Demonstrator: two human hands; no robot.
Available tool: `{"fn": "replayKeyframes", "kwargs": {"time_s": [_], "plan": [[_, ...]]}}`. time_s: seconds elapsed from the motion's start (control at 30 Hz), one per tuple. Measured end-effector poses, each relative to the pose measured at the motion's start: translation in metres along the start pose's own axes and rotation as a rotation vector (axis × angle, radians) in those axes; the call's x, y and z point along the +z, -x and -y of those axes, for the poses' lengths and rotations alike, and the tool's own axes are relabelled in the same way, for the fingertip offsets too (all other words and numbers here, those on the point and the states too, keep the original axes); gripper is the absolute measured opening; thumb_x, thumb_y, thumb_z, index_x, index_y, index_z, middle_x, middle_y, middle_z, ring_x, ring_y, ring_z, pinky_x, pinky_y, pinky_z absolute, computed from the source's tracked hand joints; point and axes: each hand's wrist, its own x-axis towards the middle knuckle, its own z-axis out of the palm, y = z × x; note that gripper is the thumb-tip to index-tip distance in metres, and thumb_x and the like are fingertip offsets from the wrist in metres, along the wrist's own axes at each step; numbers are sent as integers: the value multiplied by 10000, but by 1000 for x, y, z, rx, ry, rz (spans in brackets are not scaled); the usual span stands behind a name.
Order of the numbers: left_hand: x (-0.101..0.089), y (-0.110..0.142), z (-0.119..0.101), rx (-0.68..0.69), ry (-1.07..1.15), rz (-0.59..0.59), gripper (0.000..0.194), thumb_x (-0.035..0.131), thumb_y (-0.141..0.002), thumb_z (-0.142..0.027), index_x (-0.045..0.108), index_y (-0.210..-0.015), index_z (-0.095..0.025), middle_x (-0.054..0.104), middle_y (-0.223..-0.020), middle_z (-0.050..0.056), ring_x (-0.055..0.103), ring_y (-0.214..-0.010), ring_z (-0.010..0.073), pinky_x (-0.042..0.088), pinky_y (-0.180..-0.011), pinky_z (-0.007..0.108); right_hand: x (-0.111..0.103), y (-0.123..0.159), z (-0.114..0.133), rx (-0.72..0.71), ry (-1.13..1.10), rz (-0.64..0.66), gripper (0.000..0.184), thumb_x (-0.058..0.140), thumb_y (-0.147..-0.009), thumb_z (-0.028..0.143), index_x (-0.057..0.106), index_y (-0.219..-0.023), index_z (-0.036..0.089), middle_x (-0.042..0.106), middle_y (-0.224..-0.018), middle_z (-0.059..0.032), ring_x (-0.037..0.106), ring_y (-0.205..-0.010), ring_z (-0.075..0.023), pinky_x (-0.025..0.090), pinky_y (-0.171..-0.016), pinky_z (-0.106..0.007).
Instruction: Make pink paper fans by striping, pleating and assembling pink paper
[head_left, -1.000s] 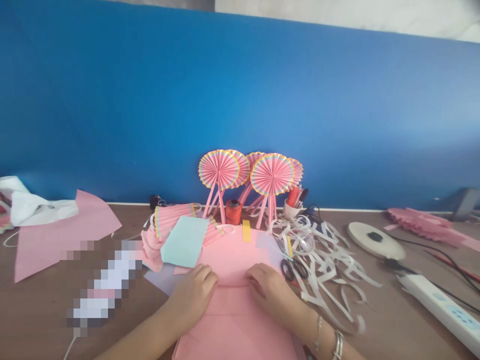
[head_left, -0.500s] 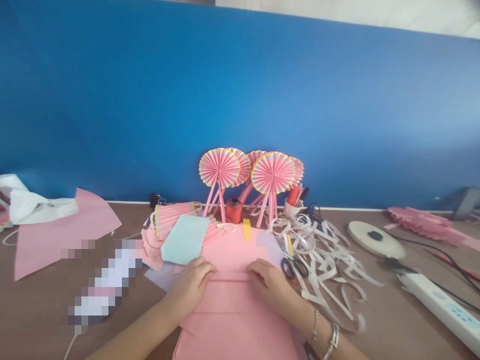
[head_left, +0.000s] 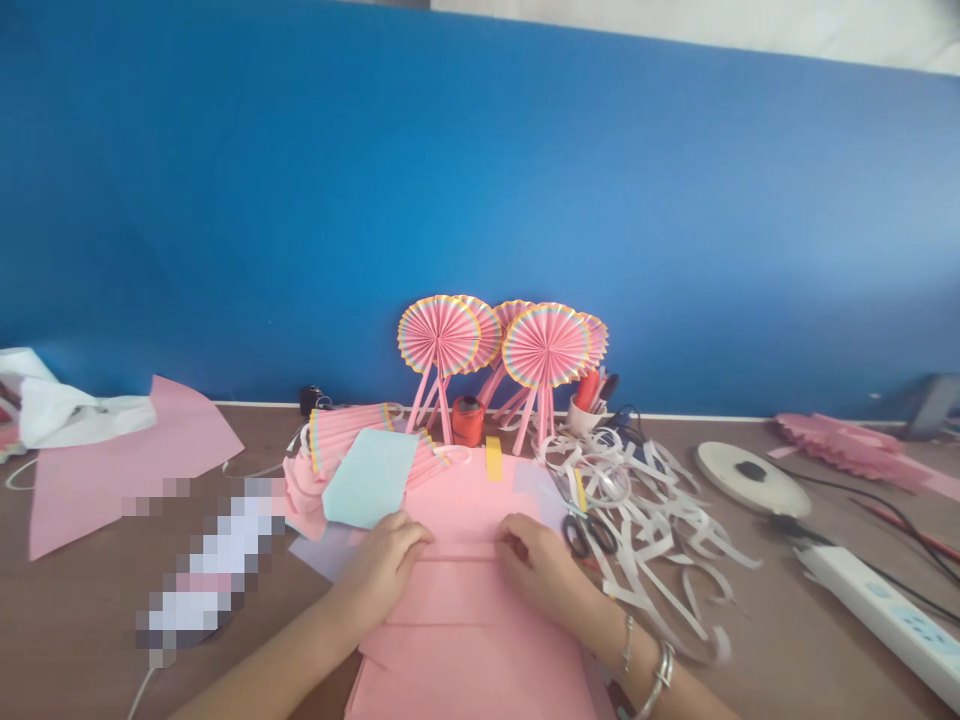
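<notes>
A sheet of pink paper [head_left: 461, 592] with straight crosswise creases lies in front of me on a stack of pink sheets [head_left: 480, 680]. My left hand [head_left: 386, 562] is closed on the left end of a narrow fold in the sheet, its thumb and fingers pinched at the edge. At the fold's right end, my right hand [head_left: 534, 562] is curled with its fingertips on the paper; the thumb is partly hidden. Just beyond the left hand lies a pale blue-green card [head_left: 371, 478]. Scissors [head_left: 589, 535] with dark handles rest right of the right hand.
Several pink pleated paper fans [head_left: 546, 345] stand at the back by an orange-red spool [head_left: 467, 422]. Curled white strips [head_left: 652, 520] spread to the right, near a power strip [head_left: 885, 610] and a round white device [head_left: 752, 480]. Pink paper [head_left: 127, 480] lies left.
Both hands have shifted slightly away from me along with the fold, and more of the creased paper shows below it. In the last half second they have hardly moved.
</notes>
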Motion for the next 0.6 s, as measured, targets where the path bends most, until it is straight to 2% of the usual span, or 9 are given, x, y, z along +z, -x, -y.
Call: {"fn": "replayKeyframes", "kwargs": {"time_s": [0.33,0.5,0.6], "plan": [[1,1,-4,51,-17,-18,230,396,-891,-173,618,-845,-212,596,-862,41,564,-851,192,462,-775,340,4,1,0,-30,106,7,194,410,-689,7,414,-633,193,448,-658,21,435,-599,-126,311,-562,-239],[3,2,-6,91,-133,-2,242,380,-895,-108,600,-845,-198,566,-853,28,537,-846,178,447,-747,308,9,2,-3,-52,162,-6,195,412,-710,2,431,-671,192,453,-716,10,450,-629,-128,320,-574,-241],[3,3,-8,121,-277,5,276,363,-884,-43,597,-857,-188,546,-863,28,518,-836,177,424,-725,296,9,3,-2,-58,210,-9,181,412,-754,17,479,-749,184,479,-780,-9,465,-651,-136,335,-586,-251]]}}
